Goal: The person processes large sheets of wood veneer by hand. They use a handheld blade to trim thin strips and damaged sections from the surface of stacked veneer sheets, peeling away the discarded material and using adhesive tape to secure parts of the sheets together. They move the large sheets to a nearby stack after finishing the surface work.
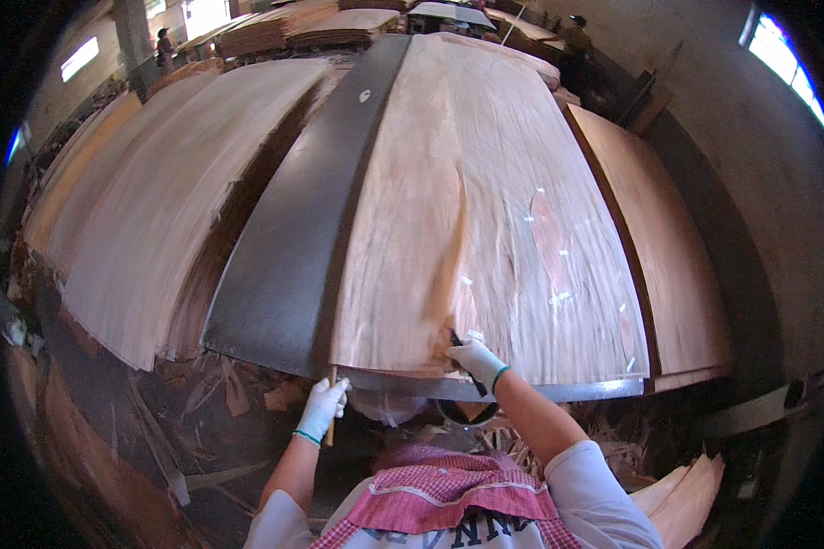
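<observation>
My left hand, in a white glove with a green cuff, is closed around a thin wooden stick at the near edge of the dark metal sheet. My right hand, gloved the same way, grips a slim black tool at the near edge of the wood veneer; its exact kind is unclear. Just beyond that hand, a narrow strip of veneer curls up from the surface. To its right the veneer carries darker oval patches held by small white pieces of tape.
The dark metal sheet lies left of the veneer. Veneer stacks stand at the left and right. A round dark container sits below the near edge. Scraps litter the floor. Two people are far off.
</observation>
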Action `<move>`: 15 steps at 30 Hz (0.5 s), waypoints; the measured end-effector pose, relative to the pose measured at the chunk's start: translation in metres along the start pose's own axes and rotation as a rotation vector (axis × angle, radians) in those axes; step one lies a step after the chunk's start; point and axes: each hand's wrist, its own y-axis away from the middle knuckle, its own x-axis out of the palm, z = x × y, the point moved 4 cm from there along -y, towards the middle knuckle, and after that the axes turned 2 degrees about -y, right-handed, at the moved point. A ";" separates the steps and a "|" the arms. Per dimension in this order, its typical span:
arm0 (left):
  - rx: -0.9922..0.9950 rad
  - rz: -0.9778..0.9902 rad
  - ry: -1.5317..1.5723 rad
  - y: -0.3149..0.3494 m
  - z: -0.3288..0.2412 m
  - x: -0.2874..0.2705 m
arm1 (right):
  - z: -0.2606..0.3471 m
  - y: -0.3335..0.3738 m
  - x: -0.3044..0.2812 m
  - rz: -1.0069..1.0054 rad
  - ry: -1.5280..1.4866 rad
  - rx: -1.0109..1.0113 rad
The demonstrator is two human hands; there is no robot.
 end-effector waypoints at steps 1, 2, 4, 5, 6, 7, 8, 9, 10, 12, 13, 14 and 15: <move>0.016 -0.012 -0.006 -0.001 -0.009 -0.001 | 0.008 -0.001 -0.003 0.051 0.243 0.015; 0.037 -0.040 -0.045 0.004 -0.021 0.002 | 0.020 -0.001 -0.007 0.110 0.488 0.031; 0.098 -0.066 -0.097 0.015 -0.041 0.014 | 0.052 0.021 -0.028 -0.019 0.730 -0.157; 0.108 -0.083 -0.125 0.021 -0.048 0.025 | 0.056 0.023 -0.034 -0.075 0.553 -0.210; 0.101 -0.097 -0.150 0.031 -0.056 0.041 | 0.064 0.027 -0.035 -0.129 0.373 -0.263; 0.106 -0.099 -0.193 0.037 -0.060 0.064 | 0.067 0.033 -0.029 -0.076 0.123 -0.278; 0.112 -0.106 -0.239 0.044 -0.060 0.086 | 0.071 0.040 -0.018 -0.017 -0.130 -0.295; 0.204 -0.095 -0.324 0.038 -0.048 0.108 | 0.058 0.025 -0.009 0.052 -0.250 -0.350; 0.563 -0.260 -0.784 0.040 -0.040 0.122 | 0.076 0.053 0.004 0.033 -0.129 -0.351; 0.514 -0.195 -0.860 0.068 -0.050 0.199 | 0.054 0.056 -0.014 -0.141 -0.043 -0.486; 0.423 -0.183 -0.758 0.063 -0.020 0.222 | 0.045 0.062 -0.020 -0.306 0.069 -0.477; 0.502 -0.151 -0.503 0.049 0.021 0.244 | 0.037 0.070 -0.018 -0.446 0.184 -0.468; 0.578 -0.108 -0.252 0.035 0.064 0.264 | 0.030 0.086 -0.018 -0.597 0.157 -0.419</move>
